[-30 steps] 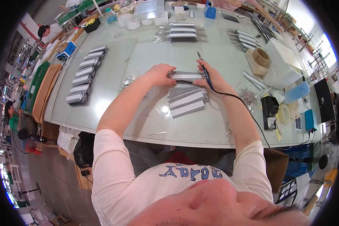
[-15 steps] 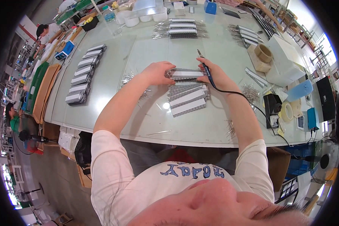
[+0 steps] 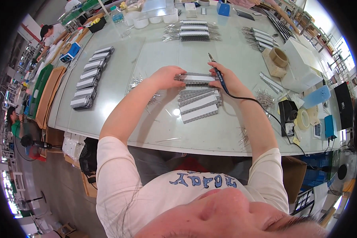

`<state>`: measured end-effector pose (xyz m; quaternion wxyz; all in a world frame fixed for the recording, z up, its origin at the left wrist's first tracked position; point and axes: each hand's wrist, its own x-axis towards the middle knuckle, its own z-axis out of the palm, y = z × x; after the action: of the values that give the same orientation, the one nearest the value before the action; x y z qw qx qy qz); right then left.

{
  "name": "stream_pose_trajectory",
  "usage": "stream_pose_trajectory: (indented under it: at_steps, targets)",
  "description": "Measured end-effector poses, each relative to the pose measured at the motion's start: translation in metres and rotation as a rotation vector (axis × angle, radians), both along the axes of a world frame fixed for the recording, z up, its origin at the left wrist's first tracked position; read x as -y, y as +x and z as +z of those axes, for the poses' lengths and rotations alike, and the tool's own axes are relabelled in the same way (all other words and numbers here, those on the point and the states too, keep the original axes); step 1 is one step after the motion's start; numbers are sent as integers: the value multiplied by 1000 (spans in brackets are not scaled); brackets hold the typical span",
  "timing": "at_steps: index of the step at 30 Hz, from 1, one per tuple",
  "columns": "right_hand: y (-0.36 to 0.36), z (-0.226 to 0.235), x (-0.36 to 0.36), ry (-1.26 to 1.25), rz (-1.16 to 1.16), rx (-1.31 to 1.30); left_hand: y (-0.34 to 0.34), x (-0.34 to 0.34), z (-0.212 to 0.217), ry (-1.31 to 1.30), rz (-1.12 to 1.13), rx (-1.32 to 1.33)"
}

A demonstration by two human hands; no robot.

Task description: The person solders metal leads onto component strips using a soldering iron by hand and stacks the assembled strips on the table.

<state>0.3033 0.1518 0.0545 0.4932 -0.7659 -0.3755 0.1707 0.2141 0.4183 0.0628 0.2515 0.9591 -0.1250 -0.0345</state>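
Note:
Between my two hands is a small stack of grey-and-white strips [image 3: 198, 78], with segmented edges. My left hand [image 3: 169, 77] is closed on its left end, thumb at the near side. At the right end my right hand [image 3: 228, 79] pinches the stack and also carries a soldering iron [image 3: 219, 76], a dark blue pen-like tool whose tip points away from me. The iron's black cord runs down over my right forearm. Just nearer to me, a fanned pile of similar strips [image 3: 199, 106] lies on the table. My fingertips partly cover the ends of the held stack.
A long row of strips [image 3: 89, 79] lies left; strip bundles with wire leads [image 3: 194, 31] lie at the back. Loose wire pins [image 3: 141, 85] are scattered beside my left forearm. On the right stand a tape roll [image 3: 278, 57], a white box [image 3: 299, 65] and a black iron holder [image 3: 286, 113].
The whole view has shifted very slightly. Both hands keep their hold on the strips, and the soldering iron stays in my right hand.

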Motion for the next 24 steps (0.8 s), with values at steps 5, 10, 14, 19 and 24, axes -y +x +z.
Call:
stream_pose_trajectory:
  at_steps: [5, 10, 14, 19, 24]
  targets:
    - [2, -5, -1, 8, 3, 6, 5, -6, -8, -26, 29, 13]
    - [11, -11, -1, 183, -30, -361, 10, -11, -11, -71, 62, -22]
    - [6, -8, 1, 63, -13, -40, 13, -12, -7, -71, 64, -46]
    - [9, -10, 1, 86, -22, -84, 20, -16, -5, -67, 27, -43]
    - [11, -11, 2, 69, -23, -52, 25, -12, -3, 45, -49, -22]
